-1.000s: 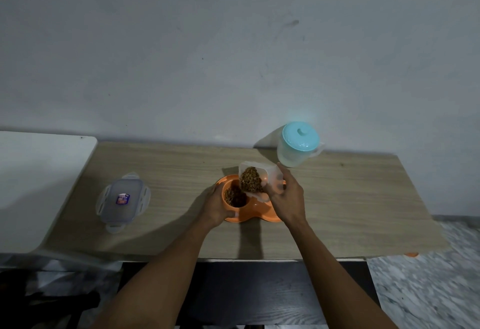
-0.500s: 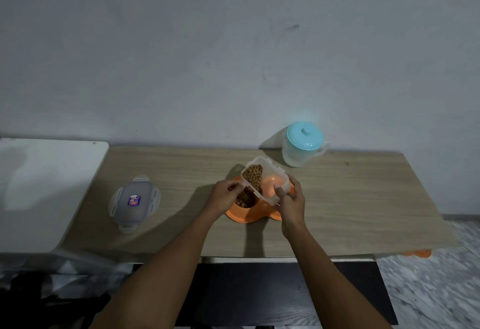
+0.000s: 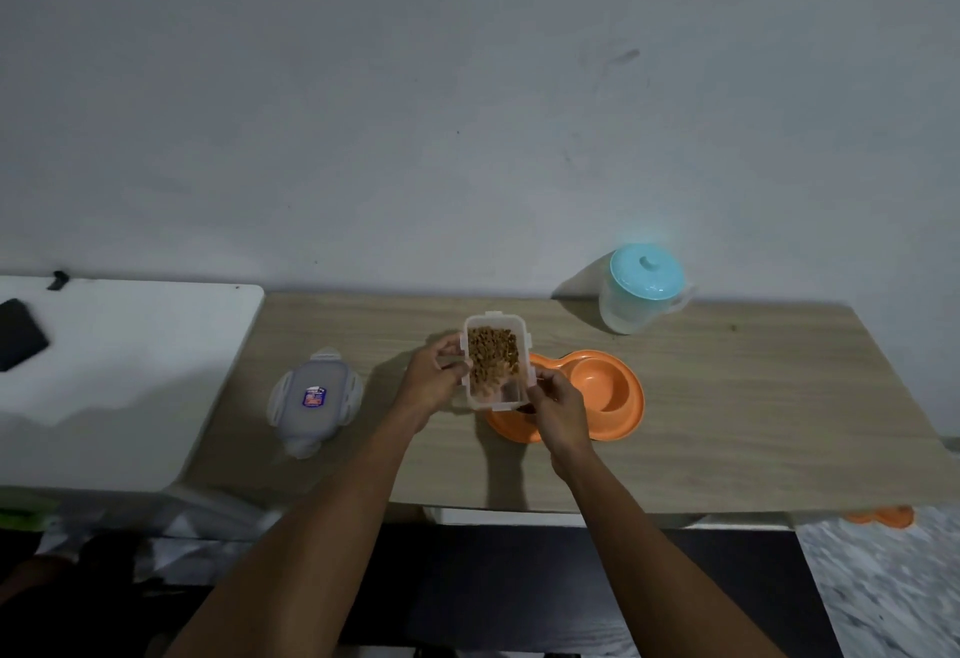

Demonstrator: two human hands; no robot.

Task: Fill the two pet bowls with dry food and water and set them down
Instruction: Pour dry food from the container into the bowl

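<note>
Both forearms are coming up from the bottom of the frame and meeting at centre. The left hand [image 3: 434,379] is gripping the left side of a clear plastic food container [image 3: 500,394], fingers curled round its wall, and the right hand [image 3: 558,410] is pinching its near right corner. The container is hanging in the air, open top facing us, with brown dry kibble [image 3: 491,352] filling its far end.

Just behind it, an orange double pet bowl [image 3: 621,416] is sitting on the wooden table [image 3: 753,397]. Its right well [image 3: 600,382] is showing bare orange; its left well is hiding behind the container and the right hand, so I cannot tell what is in it.

At centre left, the container's grey snap lid [image 3: 314,397] is lying flat, carrying a small red and blue label too blurred to read. At lower right, something orange [image 3: 880,516] is peeking out under the table edge, mostly cut off.

Further back, right of centre, a frosted water pitcher [image 3: 631,312] with a turquoise lid [image 3: 647,270] is standing by the wall. At far left, a white table [image 3: 130,371] is holding a flat black object [image 3: 18,332], cropped by the frame edge.
</note>
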